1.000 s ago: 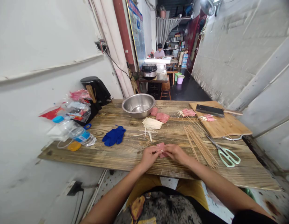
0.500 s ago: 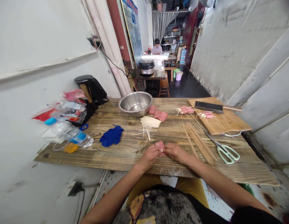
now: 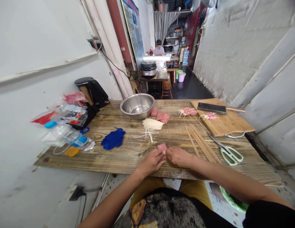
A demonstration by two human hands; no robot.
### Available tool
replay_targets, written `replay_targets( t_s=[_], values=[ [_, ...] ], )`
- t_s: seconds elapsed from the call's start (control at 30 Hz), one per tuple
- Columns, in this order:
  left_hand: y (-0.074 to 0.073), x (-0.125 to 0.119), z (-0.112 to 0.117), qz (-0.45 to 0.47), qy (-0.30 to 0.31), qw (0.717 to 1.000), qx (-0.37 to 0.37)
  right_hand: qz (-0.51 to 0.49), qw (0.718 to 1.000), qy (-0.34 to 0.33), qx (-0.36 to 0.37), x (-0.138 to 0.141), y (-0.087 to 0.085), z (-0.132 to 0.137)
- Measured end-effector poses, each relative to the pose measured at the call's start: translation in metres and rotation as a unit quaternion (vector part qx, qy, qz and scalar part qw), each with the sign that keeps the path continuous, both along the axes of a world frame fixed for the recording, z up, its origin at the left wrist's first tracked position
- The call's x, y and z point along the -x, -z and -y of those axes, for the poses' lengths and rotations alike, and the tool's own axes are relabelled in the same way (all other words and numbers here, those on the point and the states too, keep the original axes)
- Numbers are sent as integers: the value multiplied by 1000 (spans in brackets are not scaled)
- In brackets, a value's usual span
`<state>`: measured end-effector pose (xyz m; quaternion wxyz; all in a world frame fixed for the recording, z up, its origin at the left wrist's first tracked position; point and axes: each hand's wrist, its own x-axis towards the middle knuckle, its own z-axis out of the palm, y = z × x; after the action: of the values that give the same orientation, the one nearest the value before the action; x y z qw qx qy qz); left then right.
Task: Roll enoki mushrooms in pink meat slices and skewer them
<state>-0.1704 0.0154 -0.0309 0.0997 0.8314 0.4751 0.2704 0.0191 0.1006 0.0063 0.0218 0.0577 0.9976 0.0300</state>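
Observation:
Near the front edge of the wooden table (image 3: 128,158), my left hand (image 3: 151,163) and my right hand (image 3: 179,156) pinch a pink slice of meat (image 3: 162,147) from both sides. A bit of pale enoki mushroom shows in its fold; the fingertips partly hide it. Just beyond lie loose enoki stems (image 3: 148,134) and a bundle of enoki mushrooms (image 3: 153,123). Behind these sit stacked meat slices (image 3: 163,117). To the right of my right hand rest bamboo skewers (image 3: 203,144) and scissors with pale green handles (image 3: 230,155).
A steel bowl (image 3: 137,107) stands at the back. At right, a cutting board (image 3: 233,125) bears a cleaver (image 3: 211,108) and enoki meat rolls (image 3: 209,116); more rolls (image 3: 187,111) lie beside it. Leftward are a blue glove (image 3: 113,138) and a water bottle (image 3: 71,136). Another person sits far back.
The near part of the meat slice has been folded up towards the enoki, so less of it shows below my fingers. Both hands stay in about the same place.

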Motion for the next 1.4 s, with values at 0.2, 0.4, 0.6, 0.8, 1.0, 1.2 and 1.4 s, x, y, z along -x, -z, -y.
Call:
replay_targets(
  t_s=[0.2, 0.4, 0.6, 0.8, 1.0, 1.2, 1.4],
  values=[
    [8, -3, -1, -15, -21, 996, -88, -44, 999, 13, 23, 4, 14, -7],
    [10, -8, -2, -11, -57, 990, -128, -178, 953, 82, 230, 3, 26, -21],
    [8, -7, -10, 113, -118, 985, -55, -212, 895, 140, 367, 5, 30, -32],
    [6, -6, -14, 194, -206, 957, 65, -168, 864, 174, 441, 12, 29, -43],
    [8, -2, -9, 172, -212, 961, 34, -135, 862, 173, 457, 20, 27, -50],
    [0, -4, 7, -5, -96, 976, -198, -98, 869, 186, 448, 26, 29, -52],
    [3, -4, 11, -88, -28, 979, -180, -76, 864, 201, 455, 28, 32, -53]
  ],
)
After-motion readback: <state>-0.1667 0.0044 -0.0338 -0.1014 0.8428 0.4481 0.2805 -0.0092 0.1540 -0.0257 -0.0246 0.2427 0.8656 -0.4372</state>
